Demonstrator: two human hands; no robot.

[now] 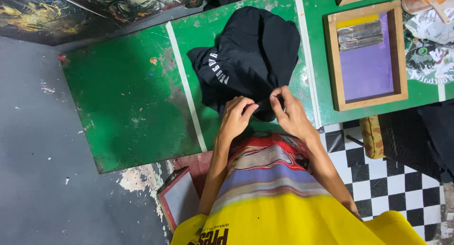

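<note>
1. Pinching the near edge of a black garment (250,55), both hands meet at the front of a green table (127,103), close to the person's body.
2. The left hand (235,118) has its fingers curled onto the fabric's lower hem, thumb and fingertips clenched on a small fold.
3. The right hand (291,113) grips the same hem just beside it, fingertips nearly touching those of the left.
4. The garment lies bunched on the table, its long axis running from the hands away toward the far edge, leaning slightly to the right; the pinched narrow end points at the person, and the broader rounded bulk lies farther off.
5. A strip of white lettering (218,67) runs along the garment's left side.
6. White lines (187,89) cross the tabletop on either side of the cloth.
7. To the right sits a wooden frame (401,51) with a purple panel and a dark block inside, well apart from the hands.
8. Below the table edge shows a black-and-white checkered floor (383,183).
</note>
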